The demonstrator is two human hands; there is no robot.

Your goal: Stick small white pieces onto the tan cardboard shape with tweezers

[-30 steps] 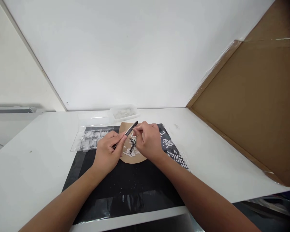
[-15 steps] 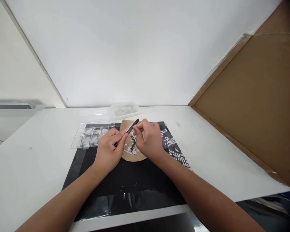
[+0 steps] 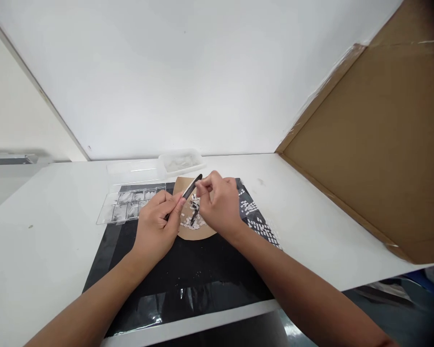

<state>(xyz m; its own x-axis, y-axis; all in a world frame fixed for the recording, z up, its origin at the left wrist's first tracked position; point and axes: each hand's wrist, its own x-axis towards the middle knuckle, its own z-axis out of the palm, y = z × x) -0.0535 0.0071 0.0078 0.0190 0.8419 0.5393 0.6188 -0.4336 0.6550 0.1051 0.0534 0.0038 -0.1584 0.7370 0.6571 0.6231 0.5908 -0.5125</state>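
Observation:
My left hand (image 3: 159, 217) is closed round a slim black tool with a pale strip along it (image 3: 193, 186), slanting up to the right; its exact kind is unclear. My right hand (image 3: 220, 202) is pinched at the tool's far tip, and whatever lies between its fingertips is too small to make out. Below both hands lies a rounded brown sheet (image 3: 198, 235). On it are small white pieces (image 3: 188, 223) and a black item (image 3: 194, 212), partly hidden by my right hand.
A black mat (image 3: 173, 265) covers the middle of the white table (image 3: 307, 231). A clear compartment box (image 3: 120, 212) stands left, a white tub (image 3: 181, 162) behind. Rows of small white pieces (image 3: 262, 229) lie right, near a cardboard panel (image 3: 365, 144).
The whole view has shifted slightly, so things appear a little further left. Both hands keep nearly the same pose at the tool, the right still pinching by its tip.

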